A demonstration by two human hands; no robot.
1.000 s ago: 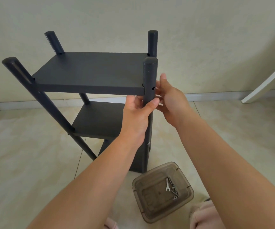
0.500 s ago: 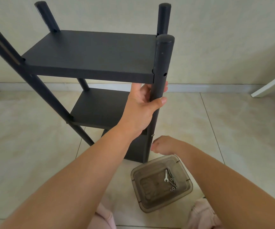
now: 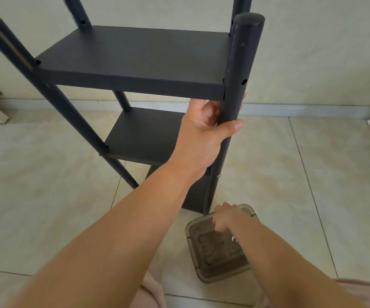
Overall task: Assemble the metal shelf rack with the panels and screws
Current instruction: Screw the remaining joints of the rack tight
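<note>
**Hands split between the rack post and the parts tray**

Hands work well apart: the left hand (image 3: 204,134) is wrapped round the near right post (image 3: 238,85) of the dark metal shelf rack (image 3: 133,61), fingers behind and thumb across the front, just under the top panel (image 3: 135,50); the right hand (image 3: 224,217) reaches down into the brown plastic tray (image 3: 215,252), fingers curled downward, though whether they pinch anything cannot be told.

The rack stands upright on the tiled floor (image 3: 302,174) close to a pale wall (image 3: 313,52); a second panel (image 3: 144,134) sits lower between the posts, and a third lies below it, mostly hidden by the left forearm; an open screw hole shows in the gripped post beside the top panel's corner; the tray rests on the floor just beside the foot of that post; small silvery hardware (image 3: 234,239) glints inside the tray next to the right wrist.
</note>
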